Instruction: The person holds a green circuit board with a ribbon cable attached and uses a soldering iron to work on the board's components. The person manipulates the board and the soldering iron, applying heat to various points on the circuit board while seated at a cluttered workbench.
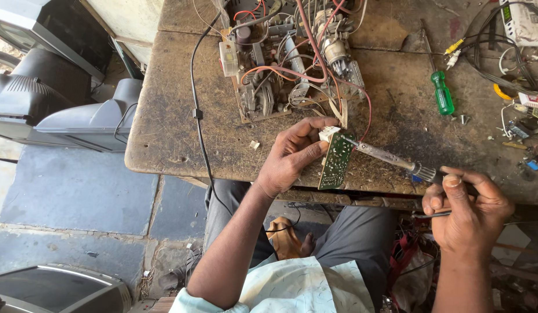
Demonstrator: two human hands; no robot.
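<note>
My left hand point(292, 153) grips a small green circuit board point(337, 161) on edge, with a white connector at its top, over the front edge of the worn wooden workbench point(165, 116). My right hand point(469, 211) holds a soldering iron point(390, 157) by its handle, with the metal tip touching the upper part of the green board. A large dusty circuit chassis point(286, 55) with coloured wires and coils lies on the bench just beyond my left hand. Thin wires run from it towards the small board.
A green-handled screwdriver point(440, 90) lies to the right of the chassis. Cables, small parts and a white device point(524, 23) crowd the bench's right end. A black cord point(195, 110) hangs over the front edge. Grey television casings point(78, 110) stand on the floor at left.
</note>
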